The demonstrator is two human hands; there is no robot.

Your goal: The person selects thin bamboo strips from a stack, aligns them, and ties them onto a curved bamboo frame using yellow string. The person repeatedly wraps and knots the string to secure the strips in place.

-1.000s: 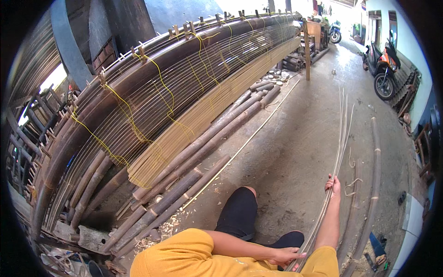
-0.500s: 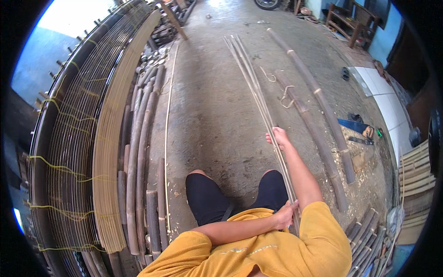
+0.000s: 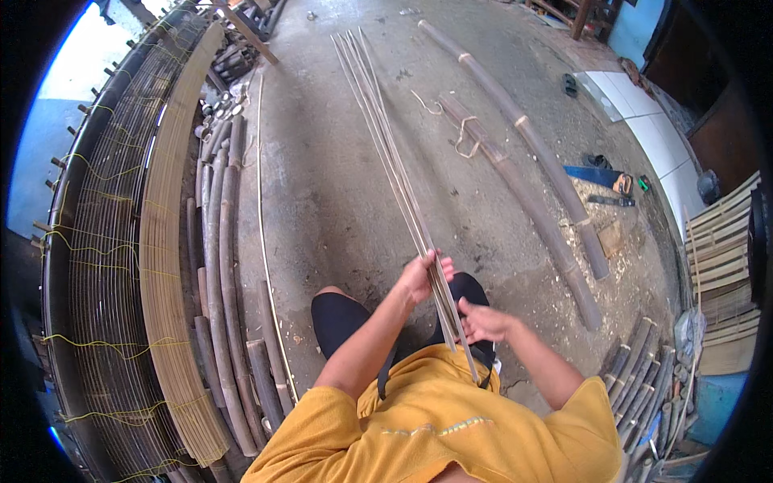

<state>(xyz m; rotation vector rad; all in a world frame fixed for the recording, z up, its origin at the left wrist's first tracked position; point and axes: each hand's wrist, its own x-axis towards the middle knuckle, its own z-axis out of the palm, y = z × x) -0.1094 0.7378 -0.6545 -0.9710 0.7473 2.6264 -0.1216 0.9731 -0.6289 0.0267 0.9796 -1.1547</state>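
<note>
A person in a yellow shirt (image 3: 435, 427) and black shorts stands on a rough grey concrete floor (image 3: 322, 185), seen from above, holding a bundle of long thin bamboo strips (image 3: 386, 145). The strips are pale, flat and narrow, about five or six of them laid close together; the exact count cannot be told. They run from the person's chest forward along the floor, fanning slightly at the far ends.

The left hand (image 3: 423, 278) wraps the bundle from its left side, its grip closed around the strips with the fingers curled over the top. The right hand (image 3: 481, 322) sits nearer the body on the bundle's right side, its grip pinched shut on the near ends of the strips.

To the right, two thick round bamboo poles (image 3: 531, 201), grey-brown with ringed joints, lie on the floor roughly parallel to the strips; a loop of pale cord (image 3: 465, 133) is tied around one. Beyond them lies a handsaw with a blue blade (image 3: 596, 175).

To the left, a long woven mat of fine bamboo slats (image 3: 161, 266), bound at intervals with yellow string (image 3: 105, 249), curves along the edge of the view. Beside it lies a row of dark round poles (image 3: 221, 266), several side by side, and one single thin strip (image 3: 262, 209) lying alone on the floor. At the right edge, flat pale slats (image 3: 721, 241) are stacked.
</note>
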